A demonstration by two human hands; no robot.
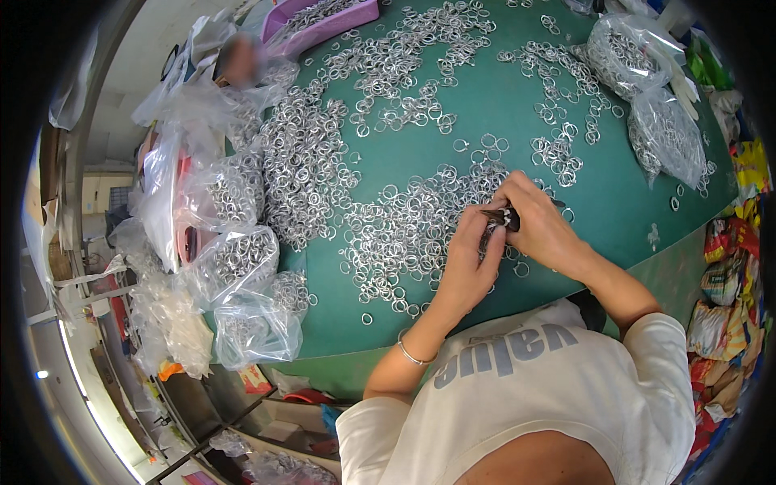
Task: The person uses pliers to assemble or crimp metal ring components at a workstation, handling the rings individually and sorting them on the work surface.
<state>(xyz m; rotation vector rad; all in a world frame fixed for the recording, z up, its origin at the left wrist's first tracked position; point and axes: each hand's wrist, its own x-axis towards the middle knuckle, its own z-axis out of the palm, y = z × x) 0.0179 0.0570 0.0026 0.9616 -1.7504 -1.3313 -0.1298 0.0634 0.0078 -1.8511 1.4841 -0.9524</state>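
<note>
My right hand [533,221] grips a dark-handled hand tool, which looks like pliers [512,219]. The tool's dark pointed end reaches toward my left hand [470,254]. With fingers and thumb drawn together around that tip, my left hand pinches a small silvery piece; fingers hide most of it, so its shape is unclear. Both hands are close together over the right side of a heap of silver-coloured metal rings [400,236]. A few loose rings lie by my right wrist, on the green tabletop [612,224].
Another ring pile [303,163] lies at left, beside clear plastic bags of rings [242,254]. More rings spread at the back [394,60], near a purple tray [330,30]. Filled bags [667,133] stand at right. A person [239,60] is at the far left.
</note>
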